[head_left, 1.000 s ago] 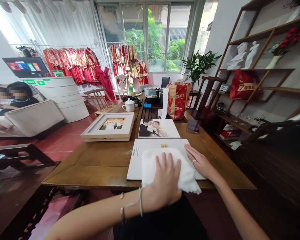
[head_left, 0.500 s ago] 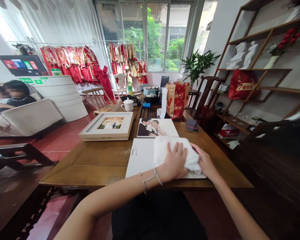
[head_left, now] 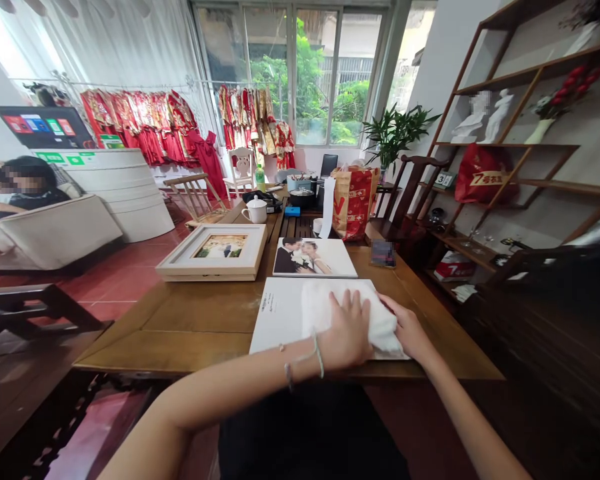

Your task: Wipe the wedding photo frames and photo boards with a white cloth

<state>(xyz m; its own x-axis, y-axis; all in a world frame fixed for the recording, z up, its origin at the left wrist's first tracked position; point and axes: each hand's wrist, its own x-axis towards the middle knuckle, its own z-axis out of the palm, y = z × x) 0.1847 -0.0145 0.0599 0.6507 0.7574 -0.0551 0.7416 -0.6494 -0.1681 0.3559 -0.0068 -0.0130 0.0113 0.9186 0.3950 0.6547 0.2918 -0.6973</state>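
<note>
Pale frame (head_left: 210,273) holds a photo (head_left: 221,247) beyond hands (head_left: 349,331) and cloth (head_left: 316,303).

Left hand (head_left: 349,333) palm-down on the white cloth (head_left: 316,303), fingers spread, forearm (head_left: 237,381) slanting in from its near left. Right hand (head_left: 411,328) at its right edge, fingers partly hidden.

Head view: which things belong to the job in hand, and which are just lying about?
In use:
white cloth, under the left hand
white board, beneath the cloth, right hand at its edge

Lying about:
couple photo
picture frame
lidded cup
paper bag
</note>
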